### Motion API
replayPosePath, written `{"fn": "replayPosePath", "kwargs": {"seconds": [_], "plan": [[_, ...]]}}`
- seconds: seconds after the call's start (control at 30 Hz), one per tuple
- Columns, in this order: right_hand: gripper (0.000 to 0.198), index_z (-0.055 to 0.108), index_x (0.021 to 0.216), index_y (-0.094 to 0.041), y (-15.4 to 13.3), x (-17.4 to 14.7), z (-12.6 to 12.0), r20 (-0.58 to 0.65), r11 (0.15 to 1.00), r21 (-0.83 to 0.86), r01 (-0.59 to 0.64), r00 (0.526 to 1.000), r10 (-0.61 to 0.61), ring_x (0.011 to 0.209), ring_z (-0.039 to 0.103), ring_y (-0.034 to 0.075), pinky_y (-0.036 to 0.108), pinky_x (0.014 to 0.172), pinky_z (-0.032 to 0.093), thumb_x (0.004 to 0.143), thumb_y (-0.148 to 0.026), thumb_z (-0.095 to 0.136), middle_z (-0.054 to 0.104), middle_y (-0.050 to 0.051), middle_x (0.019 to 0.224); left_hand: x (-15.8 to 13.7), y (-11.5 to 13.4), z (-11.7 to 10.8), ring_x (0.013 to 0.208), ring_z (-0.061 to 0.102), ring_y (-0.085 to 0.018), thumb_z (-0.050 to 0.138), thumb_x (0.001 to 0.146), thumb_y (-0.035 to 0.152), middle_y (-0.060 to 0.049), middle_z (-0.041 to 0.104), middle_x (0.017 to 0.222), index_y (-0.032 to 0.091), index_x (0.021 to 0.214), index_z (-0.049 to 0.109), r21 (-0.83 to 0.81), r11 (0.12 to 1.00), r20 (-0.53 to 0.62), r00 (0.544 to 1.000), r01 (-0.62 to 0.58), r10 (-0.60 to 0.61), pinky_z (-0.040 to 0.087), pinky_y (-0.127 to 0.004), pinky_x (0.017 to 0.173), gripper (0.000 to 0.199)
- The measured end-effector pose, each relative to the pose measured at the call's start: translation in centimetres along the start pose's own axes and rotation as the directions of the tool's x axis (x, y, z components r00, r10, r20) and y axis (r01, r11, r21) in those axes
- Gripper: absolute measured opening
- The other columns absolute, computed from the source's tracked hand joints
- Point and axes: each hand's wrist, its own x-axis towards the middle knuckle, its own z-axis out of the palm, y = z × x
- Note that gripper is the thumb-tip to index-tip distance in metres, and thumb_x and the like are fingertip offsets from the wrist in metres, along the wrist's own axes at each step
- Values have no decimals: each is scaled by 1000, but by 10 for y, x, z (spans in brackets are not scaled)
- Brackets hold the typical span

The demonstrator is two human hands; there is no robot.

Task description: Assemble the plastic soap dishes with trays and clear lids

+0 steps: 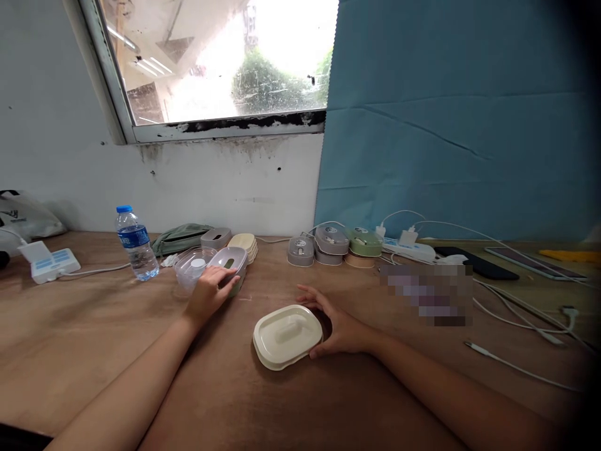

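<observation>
A cream oval plastic piece [288, 335] with a raised bar in its middle lies on the table in front of me. My right hand [338, 326] curves around its right end with fingers spread; the thumb is close to the rim, and whether it touches I cannot tell. Farther back on the left, my left hand [211, 289] reaches to a lilac plastic tray [237, 260] with a slot. Its fingers close over the near left rim of that tray. Beside it stands a clear round plastic container [184, 270], partly behind the hand.
A water bottle [137, 244] stands at left, near a white charger [51, 263]. Cream pieces [248, 247] are stacked behind the lilac tray. Several closed grey and green boxes [331, 241] sit by the wall. White cables [516, 369] and a dark phone [479, 263] lie at right.
</observation>
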Motion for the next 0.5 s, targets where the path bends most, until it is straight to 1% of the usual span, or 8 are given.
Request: {"fn": "replayPosePath", "kwargs": {"seconds": [0.17, 0.37, 0.5], "plan": [[113, 8, 135, -27, -1, 0, -1, 12, 1000, -12, -4, 1000, 4, 119, 37, 25, 43, 102, 26, 48, -36, 79, 35, 11, 128, -1, -10, 9, 85, 59, -21, 53, 79, 30, -7, 67, 88, 16, 92, 63, -34, 999, -12, 1000, 17, -18, 45, -36, 80, 22], [112, 9, 135, -26, -2, 0, 0, 3, 1000, -18, -11, 1000, 11, 119, 37, 26, 43, 101, 27, 48, -37, 79, 35, 12, 128, -1, -12, 20, 85, 59, -22, 52, 80, 28, -9, 67, 89, 15, 92, 63, 17, 1000, 38, 999, 2, -2, 44, -38, 82, 22], [111, 10, 135, -26, -4, 0, 0, 4, 1000, -12, -14, 1000, 14, 119, 37, 26, 44, 101, 26, 48, -37, 79, 35, 12, 128, -1, -15, 22, 85, 58, -22, 51, 80, 28, -9, 67, 89, 14, 93, 62, 23, 1000, 39, 999, 13, -14, 43, -38, 82, 22]]}}
